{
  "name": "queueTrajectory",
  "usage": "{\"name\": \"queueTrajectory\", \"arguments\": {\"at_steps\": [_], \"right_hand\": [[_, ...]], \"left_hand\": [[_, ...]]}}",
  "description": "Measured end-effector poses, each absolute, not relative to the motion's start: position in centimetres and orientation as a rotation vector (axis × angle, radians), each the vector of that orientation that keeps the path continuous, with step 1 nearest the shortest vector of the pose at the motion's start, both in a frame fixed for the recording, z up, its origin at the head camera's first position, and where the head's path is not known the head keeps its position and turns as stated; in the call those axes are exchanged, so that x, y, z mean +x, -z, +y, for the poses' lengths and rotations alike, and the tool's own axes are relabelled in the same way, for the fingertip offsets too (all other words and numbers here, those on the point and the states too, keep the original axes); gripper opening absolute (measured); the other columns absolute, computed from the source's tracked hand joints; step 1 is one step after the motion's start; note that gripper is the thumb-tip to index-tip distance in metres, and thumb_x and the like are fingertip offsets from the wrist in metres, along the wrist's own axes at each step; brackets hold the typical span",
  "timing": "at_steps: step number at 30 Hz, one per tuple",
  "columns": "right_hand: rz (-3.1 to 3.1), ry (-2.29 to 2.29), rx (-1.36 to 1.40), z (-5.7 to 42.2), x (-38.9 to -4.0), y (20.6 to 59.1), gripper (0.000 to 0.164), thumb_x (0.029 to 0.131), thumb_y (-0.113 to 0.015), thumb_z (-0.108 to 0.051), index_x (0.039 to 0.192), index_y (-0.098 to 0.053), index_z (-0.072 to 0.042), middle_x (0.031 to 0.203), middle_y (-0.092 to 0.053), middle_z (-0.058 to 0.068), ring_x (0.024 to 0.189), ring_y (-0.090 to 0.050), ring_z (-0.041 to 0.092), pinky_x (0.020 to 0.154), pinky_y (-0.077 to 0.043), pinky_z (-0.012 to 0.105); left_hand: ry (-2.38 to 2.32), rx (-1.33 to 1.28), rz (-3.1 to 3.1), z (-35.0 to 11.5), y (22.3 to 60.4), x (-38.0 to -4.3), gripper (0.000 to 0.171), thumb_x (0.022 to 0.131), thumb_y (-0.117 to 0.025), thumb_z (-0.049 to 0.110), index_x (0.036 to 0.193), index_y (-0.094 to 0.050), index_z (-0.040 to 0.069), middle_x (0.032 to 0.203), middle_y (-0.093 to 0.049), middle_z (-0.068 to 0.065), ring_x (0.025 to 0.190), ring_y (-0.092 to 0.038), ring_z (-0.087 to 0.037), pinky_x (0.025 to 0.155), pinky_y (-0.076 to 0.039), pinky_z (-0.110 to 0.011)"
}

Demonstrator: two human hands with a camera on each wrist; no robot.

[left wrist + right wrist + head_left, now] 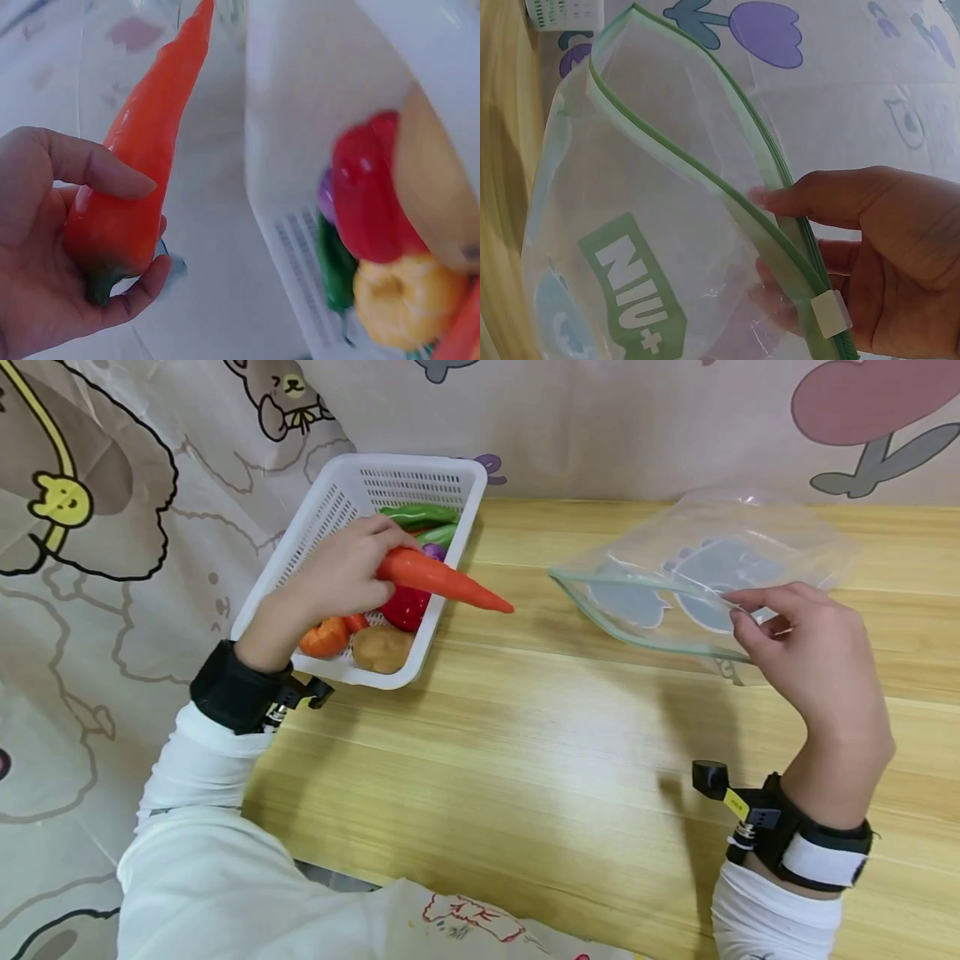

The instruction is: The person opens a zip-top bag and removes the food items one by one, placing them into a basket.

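My left hand [333, 568] grips a long orange-red carrot [442, 580] by its thick end, over the right side of a white basket [463, 539]. The carrot's tip points right, past the rim, and its green stem end shows in the left wrist view. My right hand [828, 656] pinches the green-edged mouth of a clear slider bag [637, 572]. In the right wrist view the bag's mouth gapes at the far end, and a white slider [830, 313] sits beside my fingers.
Inside the basket lie a red bell pepper [405, 607], a potato [382, 648], a small orange pumpkin [325, 638] and green peppers [420, 515]. A patterned cloth [570, 427] hangs behind and left of the wooden table [525, 760].
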State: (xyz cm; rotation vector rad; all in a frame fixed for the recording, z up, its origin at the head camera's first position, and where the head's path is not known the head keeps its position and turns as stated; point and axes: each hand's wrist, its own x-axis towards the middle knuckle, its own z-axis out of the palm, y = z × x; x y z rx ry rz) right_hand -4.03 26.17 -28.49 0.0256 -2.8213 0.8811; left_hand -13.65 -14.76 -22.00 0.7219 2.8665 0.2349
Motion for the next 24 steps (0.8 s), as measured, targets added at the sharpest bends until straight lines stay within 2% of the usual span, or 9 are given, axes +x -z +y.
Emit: {"name": "queueTrajectory", "arguments": {"at_steps": [4, 8, 11, 16, 18, 20, 21, 22, 24], "right_hand": [[-2.863, -0.883, -0.010, 27.1, -3.9, 28.5, 0.030, 0.092, -0.052, -0.019, 0.112, -0.065, -0.002, 0.104, -0.060, 0.012, 0.066, -0.029, -0.027, 0.058, -0.026, 0.003], [-2.891, -0.904, -0.074, 28.3, -3.7, 28.6, 0.033, 0.092, -0.052, -0.025, 0.115, -0.064, -0.005, 0.094, -0.050, -0.027, 0.066, -0.031, -0.028, 0.056, -0.027, 0.004], [-2.914, -0.900, -0.146, 29.2, -3.4, 28.7, 0.036, 0.093, -0.051, -0.030, 0.116, -0.064, -0.006, 0.085, -0.032, -0.044, 0.067, -0.031, -0.027, 0.056, -0.028, 0.006], [-2.944, -0.846, -0.256, 30.7, -2.9, 28.9, 0.038, 0.093, -0.050, -0.034, 0.118, -0.064, -0.009, 0.083, -0.030, -0.043, 0.063, -0.030, -0.026, 0.053, -0.028, 0.009], [-2.934, -0.838, -0.293, 31.3, -2.8, 29.2, 0.032, 0.094, -0.049, -0.032, 0.117, -0.065, -0.018, 0.089, -0.037, -0.039, 0.064, -0.029, -0.025, 0.052, -0.027, 0.007], [-2.909, -0.854, -0.321, 31.7, -2.6, 29.5, 0.032, 0.094, -0.049, -0.029, 0.118, -0.065, -0.015, 0.096, -0.038, -0.031, 0.067, -0.028, -0.024, 0.053, -0.027, 0.004], [-2.885, -0.878, -0.332, 32.0, -2.6, 29.8, 0.031, 0.094, -0.049, -0.026, 0.119, -0.065, -0.015, 0.099, -0.038, -0.030, 0.071, -0.028, -0.023, 0.055, -0.026, 0.002], [-2.845, -0.905, -0.330, 32.7, -2.7, 30.5, 0.028, 0.094, -0.049, -0.026, 0.117, -0.065, -0.023, 0.101, -0.038, -0.029, 0.074, -0.028, -0.021, 0.058, -0.026, 0.000], [-2.789, -0.956, -0.341, 33.8, -2.8, 31.6, 0.029, 0.094, -0.050, -0.021, 0.118, -0.066, -0.018, 0.101, -0.033, -0.032, 0.082, -0.028, -0.020, 0.075, -0.034, 0.002]], "left_hand": [[-0.284, 0.618, 2.860, -16.9, 22.4, -14.2, 0.052, 0.074, -0.051, 0.003, 0.126, -0.053, 0.001, 0.121, -0.050, -0.017, 0.101, -0.045, -0.032, 0.084, -0.040, -0.048], [-0.290, 0.540, 2.822, -18.3, 23.2, -14.6, 0.053, 0.076, -0.052, 0.004, 0.129, -0.049, -0.002, 0.123, -0.048, -0.020, 0.103, -0.045, -0.035, 0.089, -0.041, -0.052], [-0.279, 0.508, 2.782, -19.1, 24.2, -15.0, 0.053, 0.079, -0.054, 0.005, 0.130, -0.046, -0.005, 0.124, -0.047, -0.022, 0.104, -0.044, -0.036, 0.091, -0.040, -0.054], [-0.276, 0.477, 2.721, -19.7, 25.7, -15.5, 0.053, 0.082, -0.056, 0.005, 0.132, -0.043, -0.006, 0.122, -0.046, -0.024, 0.105, -0.043, -0.036, 0.093, -0.039, -0.054], [-0.275, 0.466, 2.697, -19.8, 26.1, -15.6, 0.053, 0.083, -0.057, 0.006, 0.133, -0.042, -0.006, 0.120, -0.047, -0.024, 0.104, -0.043, -0.036, 0.094, -0.039, -0.054], [-0.275, 0.448, 2.673, -19.9, 26.4, -15.7, 0.054, 0.084, -0.057, 0.006, 0.134, -0.041, -0.005, 0.120, -0.047, -0.023, 0.104, -0.043, -0.036, 0.095, -0.039, -0.054], [-0.269, 0.435, 2.659, -19.9, 26.6, -15.7, 0.055, 0.084, -0.057, 0.008, 0.135, -0.040, -0.005, 0.122, -0.047, -0.024, 0.106, -0.043, -0.037, 0.096, -0.039, -0.054], [-0.265, 0.420, 2.648, -20.0, 26.7, -15.8, 0.057, 0.085, -0.058, 0.009, 0.137, -0.038, -0.004, 0.124, -0.046, -0.024, 0.108, -0.043, -0.037, 0.098, -0.038, -0.055], [-0.269, 0.386, 2.624, -20.2, 27.0, -15.8, 0.061, 0.086, -0.058, 0.011, 0.140, -0.033, -0.003, 0.130, -0.044, -0.024, 0.113, -0.040, -0.038, 0.100, -0.036, -0.056]]}}
